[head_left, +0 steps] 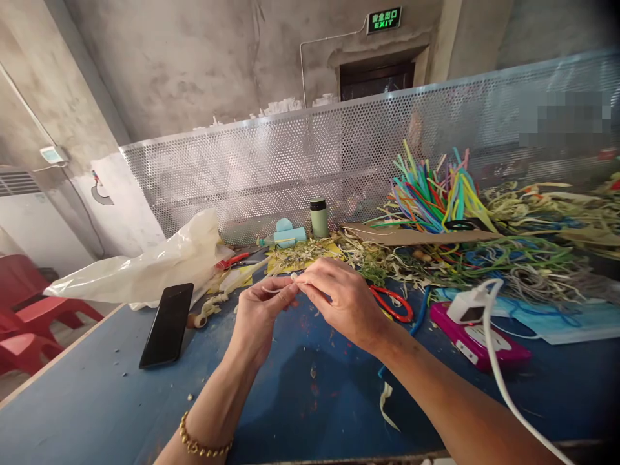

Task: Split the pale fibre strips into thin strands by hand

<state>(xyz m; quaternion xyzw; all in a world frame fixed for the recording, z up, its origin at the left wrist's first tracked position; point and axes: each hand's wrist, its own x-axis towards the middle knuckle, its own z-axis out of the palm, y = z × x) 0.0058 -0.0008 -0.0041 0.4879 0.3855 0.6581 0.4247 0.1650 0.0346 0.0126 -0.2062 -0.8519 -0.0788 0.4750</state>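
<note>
In the head view my left hand pinches a thin white strand between thumb and fingertips. The strand ends in a small white tip that pokes up where both hands meet. My right hand is closed with its fingertips pressed against the same spot, gripping the strand too. Both hands hover over the blue tabletop. Just right of them lie scissors with red handles, partly hidden behind my right hand. What exactly sits between the fingertips is largely covered.
Left lie a black phone and a plastic bag. Behind are a green bottle and dried strips. Colourful pipe cleaners stand back right. A magenta power strip with a white cable and a mask lie right.
</note>
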